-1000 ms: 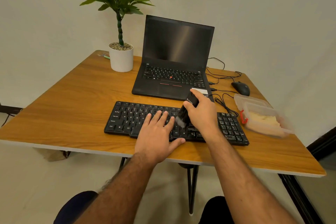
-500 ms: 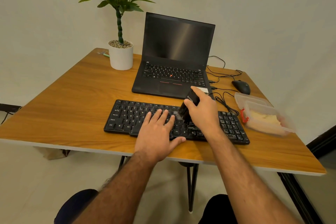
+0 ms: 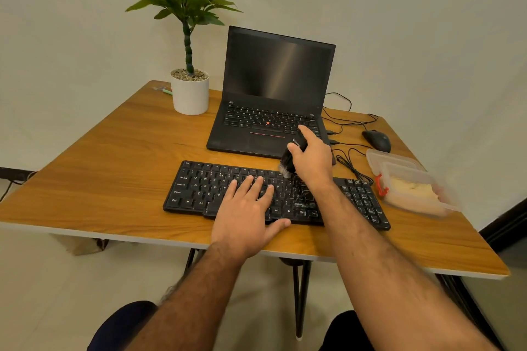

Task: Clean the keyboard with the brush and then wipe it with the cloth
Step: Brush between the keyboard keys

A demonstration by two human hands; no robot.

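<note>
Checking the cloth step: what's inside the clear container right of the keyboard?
Inside the clear container lies something pale yellow, possibly the cloth; the cloudy plastic hides what it is. Its lid lies behind it.

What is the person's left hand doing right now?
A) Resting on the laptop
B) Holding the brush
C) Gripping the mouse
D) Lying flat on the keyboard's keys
D: the left hand lies with straight fingers on the keyboard, while the right hand grips the brush.
</note>
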